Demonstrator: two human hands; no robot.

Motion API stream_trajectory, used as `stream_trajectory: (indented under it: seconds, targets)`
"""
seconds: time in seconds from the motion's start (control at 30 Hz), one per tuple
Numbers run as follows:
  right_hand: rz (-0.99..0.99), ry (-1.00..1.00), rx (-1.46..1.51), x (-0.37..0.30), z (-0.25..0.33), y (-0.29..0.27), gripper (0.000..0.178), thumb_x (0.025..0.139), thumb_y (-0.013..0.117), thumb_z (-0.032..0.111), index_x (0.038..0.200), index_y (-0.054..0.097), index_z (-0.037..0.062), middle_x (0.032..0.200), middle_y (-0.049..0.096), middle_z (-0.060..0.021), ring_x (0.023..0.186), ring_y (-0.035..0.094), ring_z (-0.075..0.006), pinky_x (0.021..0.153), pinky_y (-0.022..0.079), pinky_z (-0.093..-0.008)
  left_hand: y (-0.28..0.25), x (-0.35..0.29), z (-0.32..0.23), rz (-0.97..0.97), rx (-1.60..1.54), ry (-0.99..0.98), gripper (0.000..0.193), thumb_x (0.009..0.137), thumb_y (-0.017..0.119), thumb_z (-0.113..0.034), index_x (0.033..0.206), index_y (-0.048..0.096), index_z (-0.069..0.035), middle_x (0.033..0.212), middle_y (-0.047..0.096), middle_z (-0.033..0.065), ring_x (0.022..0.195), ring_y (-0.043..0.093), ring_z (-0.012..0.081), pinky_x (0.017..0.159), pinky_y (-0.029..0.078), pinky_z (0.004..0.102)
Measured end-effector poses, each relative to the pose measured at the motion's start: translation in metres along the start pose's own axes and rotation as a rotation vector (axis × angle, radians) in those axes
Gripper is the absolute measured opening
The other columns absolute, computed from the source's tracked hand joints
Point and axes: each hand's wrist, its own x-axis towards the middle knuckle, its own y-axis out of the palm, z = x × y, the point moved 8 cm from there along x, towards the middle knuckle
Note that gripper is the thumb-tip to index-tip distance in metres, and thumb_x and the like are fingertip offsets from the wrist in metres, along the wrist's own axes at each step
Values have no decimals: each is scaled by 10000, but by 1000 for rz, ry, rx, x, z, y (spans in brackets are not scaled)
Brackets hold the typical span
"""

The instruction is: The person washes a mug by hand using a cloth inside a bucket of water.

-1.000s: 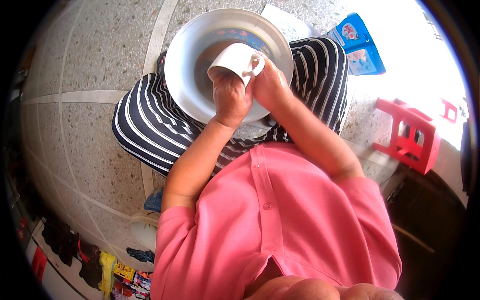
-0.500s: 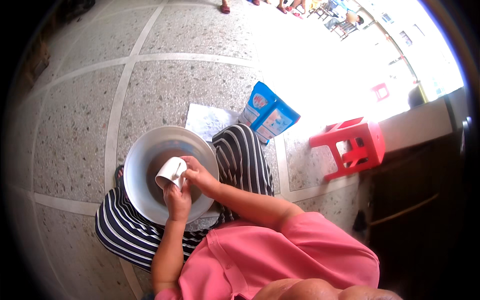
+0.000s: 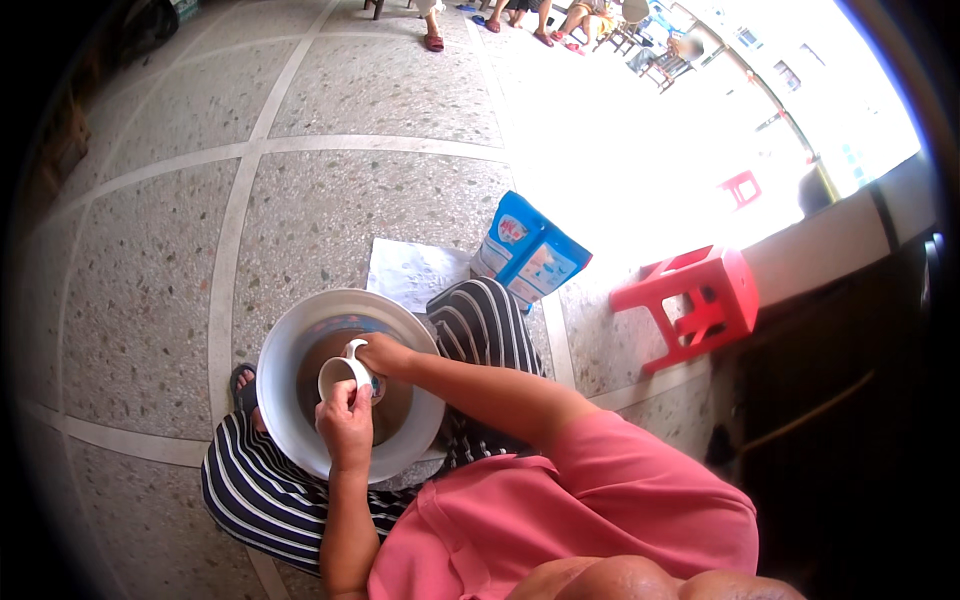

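A white mug (image 3: 341,375) with a curved handle and a coloured print on its side is held tilted over the basin, its mouth toward the left. My left hand (image 3: 346,428) grips its rim, thumb and fingers closed on the near side. Against the mug's far right side, close to the handle, lies my right hand (image 3: 385,355); its fingers are bent and partly hidden behind the mug. Below both hands the white round basin (image 3: 281,437) stands between my knees, with brownish water (image 3: 398,400) in it.
A white sheet (image 3: 410,272) lies on the terrazzo floor beyond the basin. Beside it stands a blue packet (image 3: 532,252). Farther right is a red plastic stool (image 3: 697,305). Several people's legs and feet (image 3: 433,42) show at the far edge, near a bright doorway.
The mug has turned so its handle now points up and away. My left hand has shifted to its rim, and my right hand has slid to its far side. The whole view has tilted slightly upward.
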Motion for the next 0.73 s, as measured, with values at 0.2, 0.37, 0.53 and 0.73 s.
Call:
stream_trajectory:
  seconds: [0.2, 0.37, 0.53, 0.73]
  targets:
    - [-128, -31, -208, 64, -29, -3, 259, 830, 484, 147, 990, 658, 40, 919, 659, -170, 847, 637, -248, 748, 485, -375, -10, 16, 30, -142, -504, -192, 137, 884, 564, -76, 1002, 565, -5, 920, 565, 53, 838, 526, 126, 775, 439, 262]
    - [-121, -13, -710, 122, -61, -8, 272, 785, 565, 189, 1027, 658, 104, 982, 648, -188, 908, 623, -353, 796, 487, -415, -1, 23, 39, -134, -822, -385, 178, 905, 541, -71, 1067, 528, 1, 954, 536, 25, 866, 505, 87, 815, 416, 216]
    - [-19, -94, -755, 167, -143, -3, 313, 748, 628, 194, 1010, 647, 25, 959, 649, -174, 887, 630, -306, 801, 501, -384, -5, 31, 45, -121, -883, -490, 191, 894, 538, -27, 1083, 534, 0, 1000, 562, 48, 920, 531, 109, 841, 425, 230]
    - [-98, -116, -174, 132, -78, 42, 297, 775, 607, 101, 1071, 603, 75, 876, 652, -151, 753, 642, -262, 678, 548, -377, -21, 15, 74, -120, -825, -677, 184, 896, 543, -61, 1075, 535, -19, 987, 554, 31, 890, 492, 80, 773, 394, 205]
